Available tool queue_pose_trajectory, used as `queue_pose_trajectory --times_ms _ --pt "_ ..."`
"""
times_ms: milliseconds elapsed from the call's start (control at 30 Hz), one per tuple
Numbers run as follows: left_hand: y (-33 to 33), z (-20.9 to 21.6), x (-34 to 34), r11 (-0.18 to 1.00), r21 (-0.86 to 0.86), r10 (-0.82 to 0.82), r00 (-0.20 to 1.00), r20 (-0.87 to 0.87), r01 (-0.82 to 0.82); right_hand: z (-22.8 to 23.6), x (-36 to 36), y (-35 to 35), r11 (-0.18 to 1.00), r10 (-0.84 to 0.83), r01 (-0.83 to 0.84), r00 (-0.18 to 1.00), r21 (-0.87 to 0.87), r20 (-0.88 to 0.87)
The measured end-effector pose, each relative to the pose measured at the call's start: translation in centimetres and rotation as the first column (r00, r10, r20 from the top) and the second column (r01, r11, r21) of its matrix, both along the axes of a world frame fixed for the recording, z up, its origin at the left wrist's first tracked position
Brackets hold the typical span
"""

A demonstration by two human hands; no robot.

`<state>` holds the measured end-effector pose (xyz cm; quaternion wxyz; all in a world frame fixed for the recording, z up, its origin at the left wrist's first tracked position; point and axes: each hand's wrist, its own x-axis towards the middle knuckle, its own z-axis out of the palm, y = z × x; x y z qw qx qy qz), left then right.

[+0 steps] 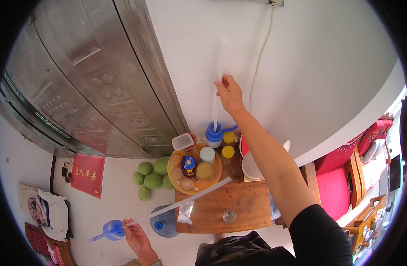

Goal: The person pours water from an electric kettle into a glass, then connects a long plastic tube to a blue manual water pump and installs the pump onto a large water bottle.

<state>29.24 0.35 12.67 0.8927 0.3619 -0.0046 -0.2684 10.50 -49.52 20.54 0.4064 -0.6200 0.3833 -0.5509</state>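
Observation:
My left hand (139,241), low at the left, pinches a long translucent tube (185,203) close to the blue water pump (112,229) at its end. The tube slants up over the table to the right. My right hand (230,94) reaches forward near the white wall, fingers closed round the upper part of an upright whitish tube (215,108). This tube's lower end meets a blue and white pump (214,133) with a blue spout, standing at the table's back edge. Whether the tube is fixed into it, I cannot tell.
A wooden table (247,217) holds an orange tray (171,174) of jars, yellow-lidded jars (228,152), a small glass (229,216) and a silver pouch (185,212). Beside it are a blue-capped water jug (164,228) and several green melons (153,181). A metal door (101,75) stands left.

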Motion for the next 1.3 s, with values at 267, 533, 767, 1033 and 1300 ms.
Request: queue_pose_trajectory --times_ms 267,533,767,1033,1300 --pt "-2.0 -0.1 -0.4 0.998 -0.001 -0.057 0.998 -0.014 0.057 -0.3 -0.7 -0.5 0.988 -0.062 0.031 0.978 -0.153 -0.199" --pt "-2.9 0.4 -1.2 0.999 0.035 -0.04 0.999 0.012 0.04 0.1 -0.2 0.4 0.962 -0.126 0.062 0.965 -0.267 -0.229" --pt "-2.5 -0.4 -1.2 0.999 0.043 -0.024 1.0 -0.005 0.024 -0.3 0.3 -0.1 0.985 0.058 -0.065 0.997 -0.157 -0.05" --pt "-1.6 -0.4 -1.1 0.996 0.092 -0.004 1.0 -0.009 0.005 -0.1 0.8 0.9 0.984 0.166 -0.17 0.983 0.061 0.075" --pt "-1.3 -0.2 -1.0 0.997 0.068 -0.037 0.999 -0.005 0.038 1.5 1.2 1.5 0.994 0.093 -0.093 0.996 0.063 0.012"
